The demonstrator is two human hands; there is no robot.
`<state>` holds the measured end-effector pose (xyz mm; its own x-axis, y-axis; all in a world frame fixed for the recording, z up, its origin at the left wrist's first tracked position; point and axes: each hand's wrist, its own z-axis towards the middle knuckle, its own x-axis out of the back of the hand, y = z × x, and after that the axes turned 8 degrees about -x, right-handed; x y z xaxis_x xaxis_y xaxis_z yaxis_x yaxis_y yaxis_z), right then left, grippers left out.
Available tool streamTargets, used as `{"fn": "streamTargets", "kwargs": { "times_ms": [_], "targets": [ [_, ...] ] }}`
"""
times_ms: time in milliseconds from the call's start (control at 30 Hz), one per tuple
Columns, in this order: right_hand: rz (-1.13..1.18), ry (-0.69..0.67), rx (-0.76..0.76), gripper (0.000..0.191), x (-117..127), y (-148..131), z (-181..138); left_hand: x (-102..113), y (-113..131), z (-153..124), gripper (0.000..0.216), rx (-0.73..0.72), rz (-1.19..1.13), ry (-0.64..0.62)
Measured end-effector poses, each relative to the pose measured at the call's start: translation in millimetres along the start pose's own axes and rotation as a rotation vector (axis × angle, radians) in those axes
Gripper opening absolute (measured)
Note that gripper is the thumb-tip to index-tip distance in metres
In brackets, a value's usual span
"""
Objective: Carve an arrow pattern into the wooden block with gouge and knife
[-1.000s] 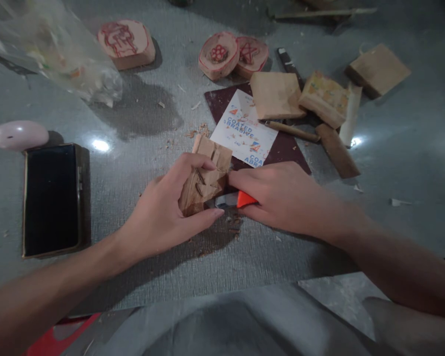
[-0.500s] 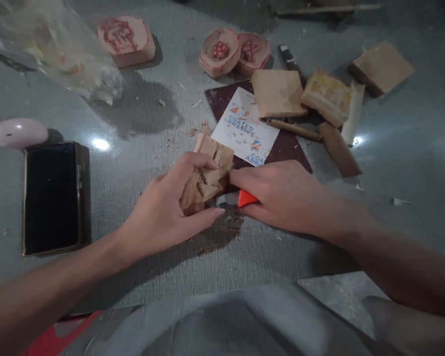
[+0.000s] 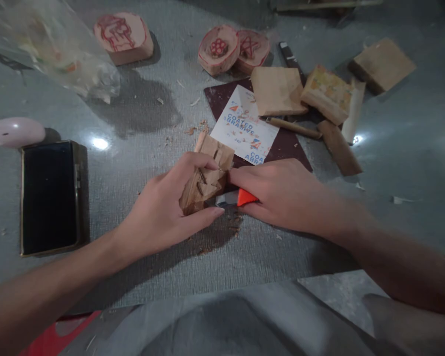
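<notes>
A small carved wooden block (image 3: 209, 180), with angular grooves cut in its face, is gripped by my left hand (image 3: 170, 198), fingers over its top and thumb along its near side. My right hand (image 3: 282, 195) is closed around a utility knife (image 3: 246, 198) with an orange body; its grey blade points left at the lower right edge of the block. The fingertips of my right hand are close to the block's right side; whether they touch it I cannot tell. Wood shavings (image 3: 217, 242) lie beneath the two hands.
Sandpaper (image 3: 241, 128) lies past the hands, with wooden blocks (image 3: 280, 91) and a stick (image 3: 294, 128) at its right. Carved round pieces (image 3: 218, 49) are behind it. At left are a black-topped box (image 3: 50, 198), a pink oval object (image 3: 17, 132) and a plastic bag (image 3: 59, 54).
Both hands, the block and the knife hold almost the same pose. The whole view has shifted very slightly.
</notes>
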<state>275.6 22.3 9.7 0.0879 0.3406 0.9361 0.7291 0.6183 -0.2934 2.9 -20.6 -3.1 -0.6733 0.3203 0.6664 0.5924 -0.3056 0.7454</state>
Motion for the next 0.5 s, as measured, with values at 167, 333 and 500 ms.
{"fn": "streamTargets", "kwargs": {
  "times_ms": [167, 333, 500],
  "targets": [
    [-0.002, -0.003, -0.002, 0.006, 0.2, -0.3, 0.5, -0.5, 1.0, 0.2, 0.05, 0.003, -0.046, -0.001],
    [-0.006, -0.011, -0.011, 0.006, 0.2, -1.1, 0.8, -0.9, -0.2, -0.4, 0.05, 0.019, -0.051, -0.009],
    [-0.006, -0.007, -0.009, 0.007, -0.1, -1.0, 0.5, -3.1, -7.6, -4.5, 0.052, -0.032, -0.025, 0.019]
  ]
}}
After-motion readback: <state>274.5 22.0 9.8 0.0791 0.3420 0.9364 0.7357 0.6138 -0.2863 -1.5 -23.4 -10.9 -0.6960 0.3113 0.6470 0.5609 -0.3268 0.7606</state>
